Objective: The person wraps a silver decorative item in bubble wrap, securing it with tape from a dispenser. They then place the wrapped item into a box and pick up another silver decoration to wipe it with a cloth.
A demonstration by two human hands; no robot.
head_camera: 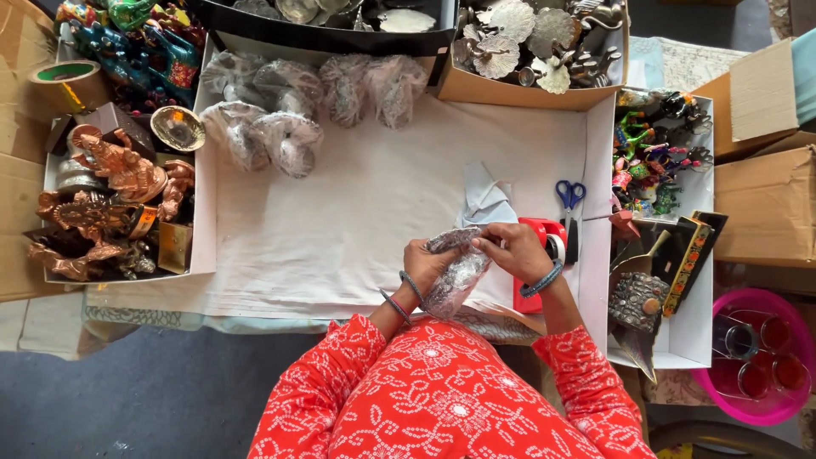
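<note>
A bubble-wrapped ornament is pinched at six o'clock above the tabletop by the left hand and right hand, grips pressed together; a slipped wrap could probably drop it.

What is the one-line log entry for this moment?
left hand: holds wrapped item | right hand: pinches its top | red tape dispenser: beside right hand

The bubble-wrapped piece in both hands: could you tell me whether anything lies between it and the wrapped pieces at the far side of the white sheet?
Nothing visible: bare sheet lies between the piece and the wrapped pieces.
</note>
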